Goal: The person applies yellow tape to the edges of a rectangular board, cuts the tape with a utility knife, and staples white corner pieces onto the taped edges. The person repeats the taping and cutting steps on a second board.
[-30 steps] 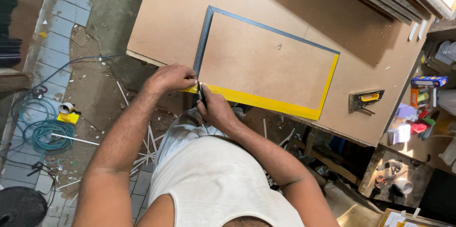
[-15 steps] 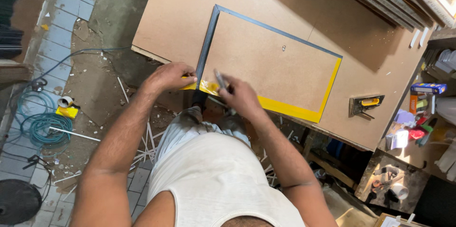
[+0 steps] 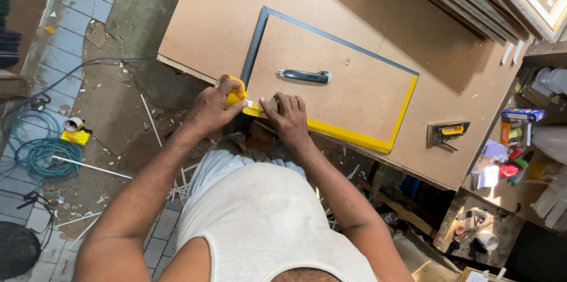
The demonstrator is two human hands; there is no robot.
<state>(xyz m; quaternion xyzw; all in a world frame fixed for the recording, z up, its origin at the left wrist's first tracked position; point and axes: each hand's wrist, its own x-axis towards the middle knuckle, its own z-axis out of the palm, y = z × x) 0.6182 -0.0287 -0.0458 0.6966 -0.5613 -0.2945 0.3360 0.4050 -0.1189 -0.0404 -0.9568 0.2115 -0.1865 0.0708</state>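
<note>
The grey-handled knife (image 3: 305, 76) has been laid down beyond the hands; a yellow tape roll (image 3: 235, 92) is now gripped by the left hand (image 3: 209, 108); the right hand (image 3: 289, 118) is pressed flat on the frame's (image 3: 354, 134) taped corner, holding nothing; taping is judged resumed.

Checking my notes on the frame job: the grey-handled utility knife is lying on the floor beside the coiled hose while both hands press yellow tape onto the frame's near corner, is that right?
Not quite. The head view shows the grey-handled utility knife lying on the brown backing board inside the dark rectangular frame, not on the floor. The rest holds: the left hand and right hand press yellow tape at the near corner.
</note>
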